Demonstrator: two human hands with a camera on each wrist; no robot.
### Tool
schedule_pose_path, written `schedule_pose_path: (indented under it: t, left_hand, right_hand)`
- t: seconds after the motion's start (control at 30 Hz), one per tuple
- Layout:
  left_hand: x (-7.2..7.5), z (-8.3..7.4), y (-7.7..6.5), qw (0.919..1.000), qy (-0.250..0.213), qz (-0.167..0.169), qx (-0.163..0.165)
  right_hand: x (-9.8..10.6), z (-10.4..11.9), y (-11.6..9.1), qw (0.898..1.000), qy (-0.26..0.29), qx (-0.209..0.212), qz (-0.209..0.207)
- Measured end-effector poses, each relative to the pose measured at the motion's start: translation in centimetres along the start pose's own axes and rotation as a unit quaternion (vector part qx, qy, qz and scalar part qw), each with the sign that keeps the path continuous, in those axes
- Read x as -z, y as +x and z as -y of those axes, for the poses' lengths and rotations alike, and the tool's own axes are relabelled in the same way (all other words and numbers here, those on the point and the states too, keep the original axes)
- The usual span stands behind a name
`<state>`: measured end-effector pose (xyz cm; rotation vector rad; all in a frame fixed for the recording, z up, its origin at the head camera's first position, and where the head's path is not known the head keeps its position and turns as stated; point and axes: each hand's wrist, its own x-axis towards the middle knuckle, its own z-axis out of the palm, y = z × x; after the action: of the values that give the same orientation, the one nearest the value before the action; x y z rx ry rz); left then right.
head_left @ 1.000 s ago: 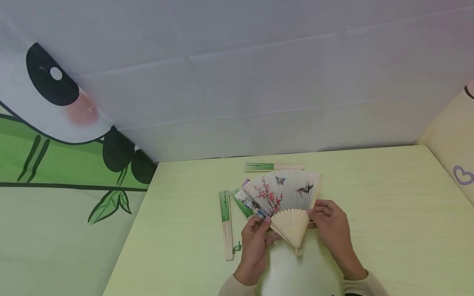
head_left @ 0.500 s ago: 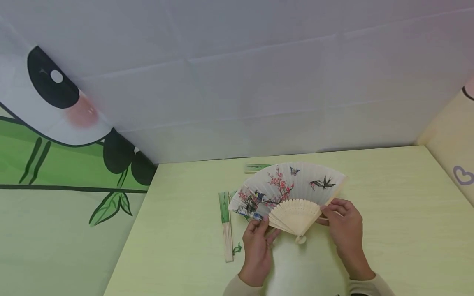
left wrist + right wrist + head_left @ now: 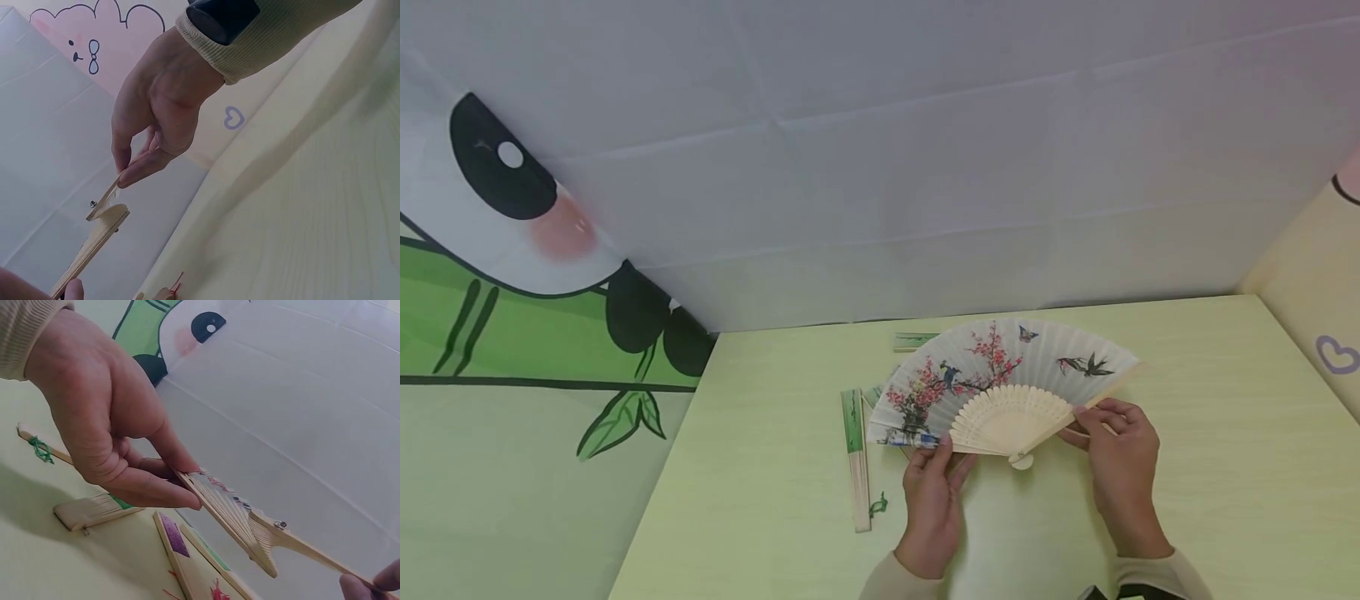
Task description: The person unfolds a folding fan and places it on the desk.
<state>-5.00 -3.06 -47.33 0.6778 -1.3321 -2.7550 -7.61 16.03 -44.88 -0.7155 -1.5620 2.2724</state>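
Observation:
Spread wide between both hands is a folding fan (image 3: 1011,410), its white paper painted with red blossom, a butterfly and birds. My left hand (image 3: 934,508) pinches the fan's left edge rib, thumb on top. At the opposite edge rib, my right hand (image 3: 1123,475) pinches with thumb and fingers. The ribs meet at a pivot with a rounded end at the bottom. In the right wrist view the left hand (image 3: 103,419) grips the fan (image 3: 228,519) above the table; the left wrist view shows the right hand (image 3: 159,106) holding the other end rib.
A closed folding fan (image 3: 856,458) with green paper and a green tassel (image 3: 878,504) lies left of the hands. Another closed fan (image 3: 915,341) lies behind, partly covered. In the right wrist view a purple-papered closed fan (image 3: 172,534) lies beneath.
The fan has spread from a narrow wedge to nearly a half circle. My right hand has moved right with its edge rib; the left hand has shifted slightly right.

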Motion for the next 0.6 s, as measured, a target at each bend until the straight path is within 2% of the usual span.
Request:
schedule_pose_path:
  t: [0.1, 0.37, 0.6]
  left_hand:
    - [-0.5, 0.4, 0.1, 0.9999, -0.007, 0.007, 0.004]
    - [0.3, -0.7, -0.6, 0.9993, -0.014, 0.032, 0.010]
    - [0.5, -1.0, -0.9, 0.9972, 0.021, 0.065, 0.032]
  right_hand:
    - [0.4, 0.3, 0.5, 1.000, 0.015, 0.001, -0.012]
    - [-0.5, -0.1, 0.2, 0.998, 0.047, 0.000, -0.035]
    - [-0.1, -0.4, 0.5, 0.993, 0.092, -0.008, -0.068]
